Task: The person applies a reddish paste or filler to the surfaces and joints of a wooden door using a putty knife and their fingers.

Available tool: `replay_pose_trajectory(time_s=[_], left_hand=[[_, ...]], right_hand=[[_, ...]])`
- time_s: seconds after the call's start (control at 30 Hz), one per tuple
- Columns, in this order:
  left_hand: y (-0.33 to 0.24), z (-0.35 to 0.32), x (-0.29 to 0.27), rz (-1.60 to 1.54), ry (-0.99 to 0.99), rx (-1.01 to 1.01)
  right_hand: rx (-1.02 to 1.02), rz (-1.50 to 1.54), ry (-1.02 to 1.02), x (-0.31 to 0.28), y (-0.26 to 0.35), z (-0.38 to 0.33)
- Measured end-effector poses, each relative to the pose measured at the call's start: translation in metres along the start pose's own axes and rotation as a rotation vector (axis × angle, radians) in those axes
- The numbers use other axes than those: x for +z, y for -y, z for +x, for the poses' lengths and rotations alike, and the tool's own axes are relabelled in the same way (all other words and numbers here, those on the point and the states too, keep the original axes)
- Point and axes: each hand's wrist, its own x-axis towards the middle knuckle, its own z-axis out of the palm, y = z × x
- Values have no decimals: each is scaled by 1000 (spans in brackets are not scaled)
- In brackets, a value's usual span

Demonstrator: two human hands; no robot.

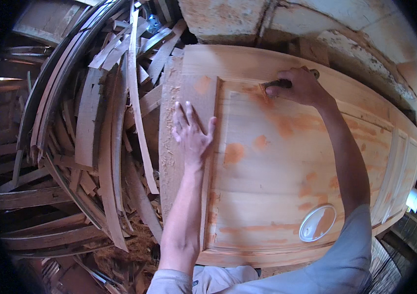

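Observation:
My right hand (299, 87) is closed around a dark-handled tool (273, 85), at the far left corner of a door panel. Its narrow tip is smeared orange and meets the wood beside the raised moulding; whether it is a brush or a putty knife I cannot tell. The wooden door (267, 171) lies flat before me, with several orange filler-like patches and streaks on its pale panel. Fingers spread, my left hand (194, 134) rests on the door's left edge board. A round white lid (318, 223) bearing orange paste lies on the near part of the panel.
Wood offcuts and long strips (105, 122) are heaped to the left, close to the door's edge. A rough wall (355, 54) runs along the far side. Beyond the door's right end is a white container (414, 200). Shavings (125, 252) cover the lower left floor.

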Motion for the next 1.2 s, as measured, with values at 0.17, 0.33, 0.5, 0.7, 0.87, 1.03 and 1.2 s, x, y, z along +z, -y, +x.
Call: replay_pose_trajectory(time_s=[0.17, 0.33, 0.5, 0.7, 0.87, 1.03, 1.2], left_hand=[[6, 1, 16, 53, -57, 14], [18, 12, 21, 41, -167, 97], [25, 1, 5, -399, -426, 311], [23, -166, -51, -340, -266, 495], [16, -336, -122, -375, 51, 574], [46, -474, -198, -433, 58, 437], [77, -649, -223, -538, 4, 175]], right_hand=[[154, -19, -86, 10, -4, -115], [468, 27, -12, 4, 27, -263], [814, 281, -216, 39, 55, -423], [1137, 405, -200, 86, 109, -584], [1238, 424, -246, 105, 137, -708], [1167, 362, -363, 126, 154, -792], [1146, 466, -341, 163, 162, -876]])
